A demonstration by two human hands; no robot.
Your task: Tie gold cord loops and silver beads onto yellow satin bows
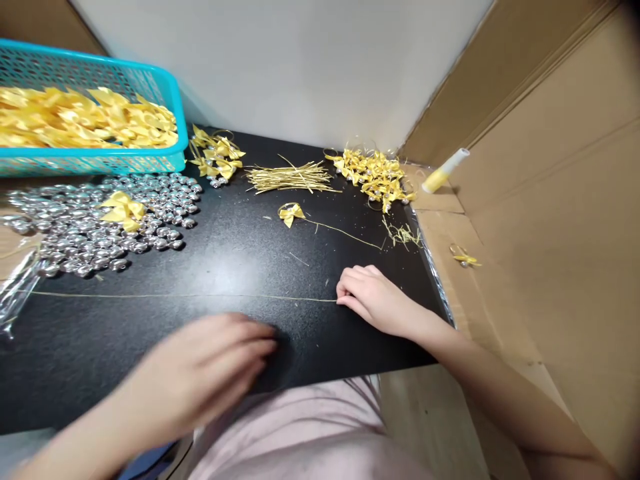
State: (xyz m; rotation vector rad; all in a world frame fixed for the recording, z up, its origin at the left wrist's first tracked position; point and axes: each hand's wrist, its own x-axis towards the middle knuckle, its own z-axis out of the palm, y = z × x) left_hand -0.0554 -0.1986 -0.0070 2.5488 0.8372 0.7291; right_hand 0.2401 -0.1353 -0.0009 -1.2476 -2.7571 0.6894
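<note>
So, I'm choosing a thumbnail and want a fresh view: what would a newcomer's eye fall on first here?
Probably the turquoise basket at upper left, heaped with yellow ribbon pieces. Just below spread shiny silver beads, with a yellow bow on top. Then, right of centre, the right hand pinches a thin thread running left across the black tabletop.

Two hands, one held thread, one basket

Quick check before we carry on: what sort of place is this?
Probably a small craft assembly bench, judging by the basket of yellow bows, the loose silver beads and the bundle of gold strands.
</note>
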